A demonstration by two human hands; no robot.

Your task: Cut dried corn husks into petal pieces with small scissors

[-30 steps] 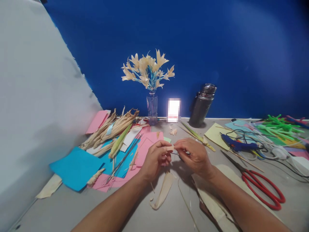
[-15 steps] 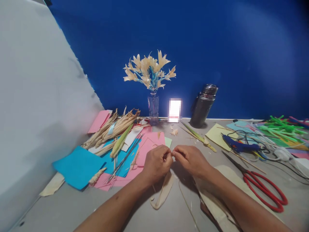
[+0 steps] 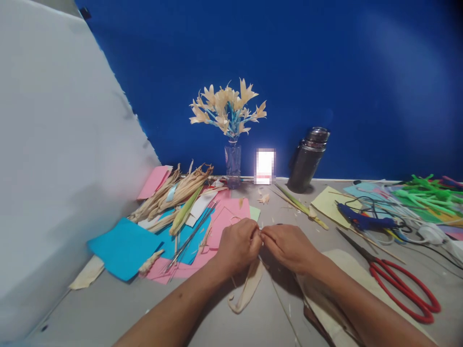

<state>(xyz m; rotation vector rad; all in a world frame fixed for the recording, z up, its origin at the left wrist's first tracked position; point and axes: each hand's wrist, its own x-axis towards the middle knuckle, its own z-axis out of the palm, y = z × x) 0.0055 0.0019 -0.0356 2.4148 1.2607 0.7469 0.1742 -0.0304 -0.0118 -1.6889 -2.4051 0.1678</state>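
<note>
My left hand (image 3: pixel 238 243) and my right hand (image 3: pixel 289 246) meet at the middle of the table, thumbs and fingers pinched together. Whatever sits between the fingertips is too small and covered to make out. Just below my left hand is a curled pale strip of corn husk (image 3: pixel 249 289); whether it is held or lies on the table I cannot tell. A thin stalk (image 3: pixel 284 303) runs from beneath the hands towards the near edge. Under my right forearm lies a broad pale husk sheet (image 3: pixel 336 270). Red-handled scissors (image 3: pixel 401 284) rest to the right.
Husk flowers (image 3: pixel 231 103) stand in a clear bottle (image 3: pixel 233 164) by the blue wall, near a dark flask (image 3: pixel 307 161). On the left are dried husks (image 3: pixel 181 188), blue paper (image 3: pixel 125 248) and wires (image 3: pixel 191 231). A blue glue gun (image 3: pixel 361 219) with cords lies right.
The whole view has shifted slightly, scenery moving a little to the right. My hands stay pinched together, with my right fingers drawn in closer against the left.
</note>
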